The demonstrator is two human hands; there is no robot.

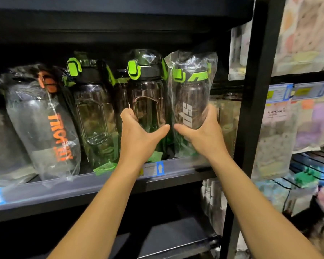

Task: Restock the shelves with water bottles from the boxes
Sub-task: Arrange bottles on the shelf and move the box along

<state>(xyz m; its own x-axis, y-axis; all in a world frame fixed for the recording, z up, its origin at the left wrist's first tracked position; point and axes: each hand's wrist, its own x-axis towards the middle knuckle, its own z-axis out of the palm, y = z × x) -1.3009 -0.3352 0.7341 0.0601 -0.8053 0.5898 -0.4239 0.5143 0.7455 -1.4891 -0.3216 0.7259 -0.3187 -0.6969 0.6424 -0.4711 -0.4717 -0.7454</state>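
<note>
Our left hand (138, 135) is clamped on the dark bottle (148, 98). The thumb lies low across its front, pointing right, and the fingers curl round its left side. Our right hand (204, 133) mirrors it on the lettered bottle (192, 90), with the thumb across the front pointing left and the fingers round the right side, over a clear plastic bag. The two thumb tips nearly meet (a narrow gap shows between them).

Both bottles stand upright, close side by side, at the right end of the shelf (94, 184), behind its clear front rail. Each has a black lid with a lime green latch. The lettered one carries white print running up its side, partly covered by our hand. We cannot tell whether the dark bottle is bagged too, since the glare near its cap could be plastic or the lid itself.

Just left of the dark bottle stands a third bottle (94, 113) with the same green latch. Further left is an orange bottle (45, 124), bagged and printed in orange letters, its top leaning left. A blue arrow tag (160, 168) sits on the rail beside our left wrist. A black post (254, 109) bounds the shelf on the right, and beyond it pale packets (277, 139) hang on the next rack.
</note>
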